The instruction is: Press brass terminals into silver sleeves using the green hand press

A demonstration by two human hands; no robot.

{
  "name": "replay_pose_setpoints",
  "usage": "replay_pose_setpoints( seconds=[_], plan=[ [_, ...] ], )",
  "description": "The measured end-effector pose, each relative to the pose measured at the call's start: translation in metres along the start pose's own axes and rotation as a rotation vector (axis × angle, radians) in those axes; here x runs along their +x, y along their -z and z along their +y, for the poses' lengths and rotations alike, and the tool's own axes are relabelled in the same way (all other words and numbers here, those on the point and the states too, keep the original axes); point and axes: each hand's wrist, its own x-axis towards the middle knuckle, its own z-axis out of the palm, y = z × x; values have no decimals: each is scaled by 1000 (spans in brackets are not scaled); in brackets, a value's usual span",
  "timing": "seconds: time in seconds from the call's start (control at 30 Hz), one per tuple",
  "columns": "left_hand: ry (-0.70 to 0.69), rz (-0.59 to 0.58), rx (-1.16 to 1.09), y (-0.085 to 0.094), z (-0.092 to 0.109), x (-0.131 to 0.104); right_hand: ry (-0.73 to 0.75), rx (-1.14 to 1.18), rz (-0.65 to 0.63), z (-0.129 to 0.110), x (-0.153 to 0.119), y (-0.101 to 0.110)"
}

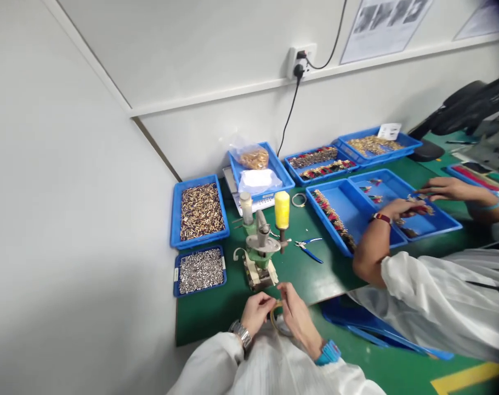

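My left hand (256, 314) pinches a thin yellowish loop of cable or tubing (273, 323) just in front of the table edge. My right hand (298, 318) closes on the same loop from the other side, its fingertips near those of the left. Just beyond both hands stands a small green and grey bench press (261, 249), with a yellow cylinder (281, 209) and a clear-sided bottle (246, 207) on top. Blue-handled pliers (311, 250) lie open to the right of the press. A pale coiled ring (299, 199) rests behind them.
At left, one blue tray (172, 219) holds brass-coloured pins; a smaller tray (176, 282) holds silvery parts. A blue bin (288, 178) with bagged parts sits on a scale. A co-worker's hands (401, 208) work over blue trays (356, 203) at right. A power cable (288, 120) hangs behind.
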Motion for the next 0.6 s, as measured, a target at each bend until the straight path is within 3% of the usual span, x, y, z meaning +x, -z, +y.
replay_pose_setpoints(
  seconds=[0.23,0.4,0.5,0.6],
  plan=[
    [-92,43,-73,7,11,-16,79,-154,5,-12,2,-1],
    [-74,158,-170,5,9,-13,136,-8,6,-17,6,-12],
    [-46,245,-197,8,0,-8,73,76,19,-18,7,-19],
    [21,341,-251,18,-15,-3,-17,3,-173,-10,5,-7]
  ],
)
